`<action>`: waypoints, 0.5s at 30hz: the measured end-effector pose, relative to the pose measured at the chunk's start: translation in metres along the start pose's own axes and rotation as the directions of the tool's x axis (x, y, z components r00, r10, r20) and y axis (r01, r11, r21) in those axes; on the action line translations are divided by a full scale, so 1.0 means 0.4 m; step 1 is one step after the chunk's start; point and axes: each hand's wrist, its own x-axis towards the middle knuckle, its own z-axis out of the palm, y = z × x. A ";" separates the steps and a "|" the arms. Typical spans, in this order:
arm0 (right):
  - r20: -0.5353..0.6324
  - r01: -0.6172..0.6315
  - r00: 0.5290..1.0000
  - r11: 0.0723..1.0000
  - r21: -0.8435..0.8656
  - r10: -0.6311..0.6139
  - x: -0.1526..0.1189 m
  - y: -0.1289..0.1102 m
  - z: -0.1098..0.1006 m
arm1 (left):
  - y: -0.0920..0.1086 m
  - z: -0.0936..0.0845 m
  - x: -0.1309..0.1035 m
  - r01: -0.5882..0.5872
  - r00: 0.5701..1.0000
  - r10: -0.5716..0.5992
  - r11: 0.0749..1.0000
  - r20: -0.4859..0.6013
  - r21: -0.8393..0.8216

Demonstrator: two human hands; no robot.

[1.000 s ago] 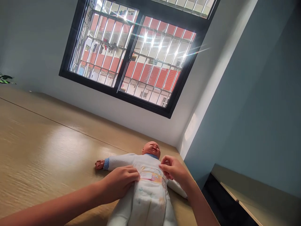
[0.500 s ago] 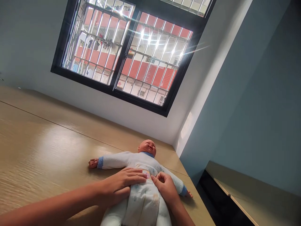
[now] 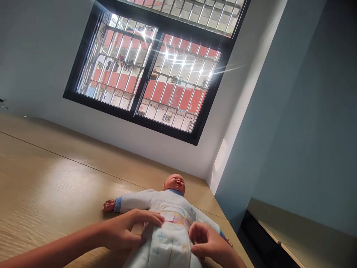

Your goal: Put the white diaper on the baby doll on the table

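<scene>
A baby doll (image 3: 167, 199) in a white suit with blue cuffs lies on its back on the wooden table (image 3: 55, 186), head toward the window. A white diaper (image 3: 170, 242) with a coloured waistband wraps its hips. My left hand (image 3: 125, 230) rests on the diaper's left side, fingertips on the white tab at the waistband. My right hand (image 3: 208, 243) curls against the diaper's right side, fingers bent at the waistband edge. The doll's legs run out of the bottom of the view.
A barred window (image 3: 156, 70) fills the wall behind the table. A blue-grey wall (image 3: 292, 130) stands at the right, with a lower shelf or counter (image 3: 292, 234) beside the table's right edge.
My left hand slid back from the waistband's middle to its left tab. My right hand dropped lower on the diaper's right side. The camera tilted slightly.
</scene>
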 end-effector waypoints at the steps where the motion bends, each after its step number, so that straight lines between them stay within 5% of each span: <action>1: -0.018 0.009 1.000 1.000 -0.018 -0.009 0.000 -0.001 0.003 | -0.005 -0.001 0.007 -0.039 0.999 0.039 0.999 -0.011 0.033; 6: -0.230 0.029 0.968 0.954 -0.298 -0.101 0.023 0.005 0.044 | -0.024 0.016 0.081 -0.185 0.978 0.206 0.916 -0.021 0.356; 12: -0.275 0.022 0.938 0.825 -0.565 -0.213 0.037 -0.002 0.078 | -0.074 0.044 0.168 -0.323 0.921 0.379 0.621 0.087 0.714; 15: -0.335 -0.025 0.915 0.796 -0.605 -0.226 0.043 0.006 0.085 | -0.091 0.049 0.179 -0.294 0.928 0.372 0.660 0.040 0.691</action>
